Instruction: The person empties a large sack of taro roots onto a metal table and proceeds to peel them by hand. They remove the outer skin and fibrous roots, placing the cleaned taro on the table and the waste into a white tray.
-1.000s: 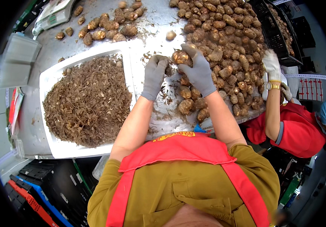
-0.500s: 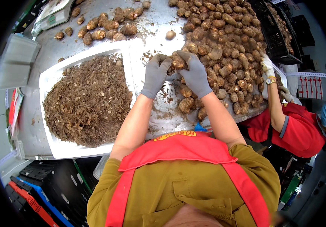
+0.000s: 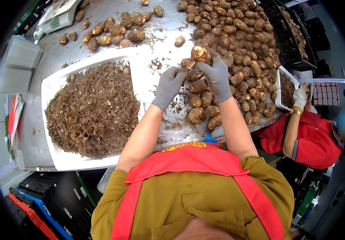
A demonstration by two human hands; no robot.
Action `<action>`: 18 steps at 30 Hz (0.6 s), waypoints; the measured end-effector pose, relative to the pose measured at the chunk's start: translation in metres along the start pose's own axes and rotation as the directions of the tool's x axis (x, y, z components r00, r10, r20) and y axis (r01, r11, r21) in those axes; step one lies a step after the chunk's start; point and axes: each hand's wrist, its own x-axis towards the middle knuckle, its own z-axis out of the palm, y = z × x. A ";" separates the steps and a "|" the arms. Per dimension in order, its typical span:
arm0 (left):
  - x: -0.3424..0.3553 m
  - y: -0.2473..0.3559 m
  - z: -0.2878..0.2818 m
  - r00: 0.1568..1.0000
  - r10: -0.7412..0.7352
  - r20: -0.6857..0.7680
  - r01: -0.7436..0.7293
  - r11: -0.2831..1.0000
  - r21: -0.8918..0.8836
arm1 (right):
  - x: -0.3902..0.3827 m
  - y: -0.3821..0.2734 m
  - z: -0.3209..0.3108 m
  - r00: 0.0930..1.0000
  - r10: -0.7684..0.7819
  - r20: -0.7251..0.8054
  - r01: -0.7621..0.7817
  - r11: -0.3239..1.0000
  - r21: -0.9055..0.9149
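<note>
My right hand (image 3: 216, 76), in a grey glove, grips a brown taro (image 3: 200, 53) with a pale cut-looking end, at the left edge of a large taro pile (image 3: 244, 52). Just to the left, my left hand (image 3: 170, 87), gloved the same way, has its fingers curled and pressed together. Whatever they may pinch is hidden. Close to its fingertips are a small taro (image 3: 187, 63) and a darker one (image 3: 195, 75). Several more taros (image 3: 196, 115) lie between my forearms, nearer the table edge.
Left of my hands stands a white foam tray (image 3: 140, 72) heaped with brown husks (image 3: 92, 108). Loose taros (image 3: 116, 30) and a scale (image 3: 58, 18) are behind it. At right are a black crate (image 3: 288, 44), a small white tray (image 3: 296, 80) and a co-worker's gloved hand (image 3: 300, 97).
My hands have separated; both held a taro together before. My right hand now has a taro farther up and right, while the left is slightly lower. The co-worker's hand has left the pile.
</note>
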 end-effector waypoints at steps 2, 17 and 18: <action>0.002 0.002 0.000 0.993 0.091 -0.071 -0.084 0.993 0.088 | 0.000 0.001 0.000 1.000 0.025 -0.007 -0.025 0.996 -0.083; -0.001 0.006 0.004 0.964 0.110 -0.241 -0.167 0.960 -0.227 | -0.008 0.021 0.008 0.907 -0.391 0.158 0.395 0.658 -0.641; -0.002 0.007 0.005 0.963 0.118 -0.244 -0.169 0.965 -0.199 | -0.007 0.021 0.006 0.901 -0.395 0.179 0.410 0.644 -0.646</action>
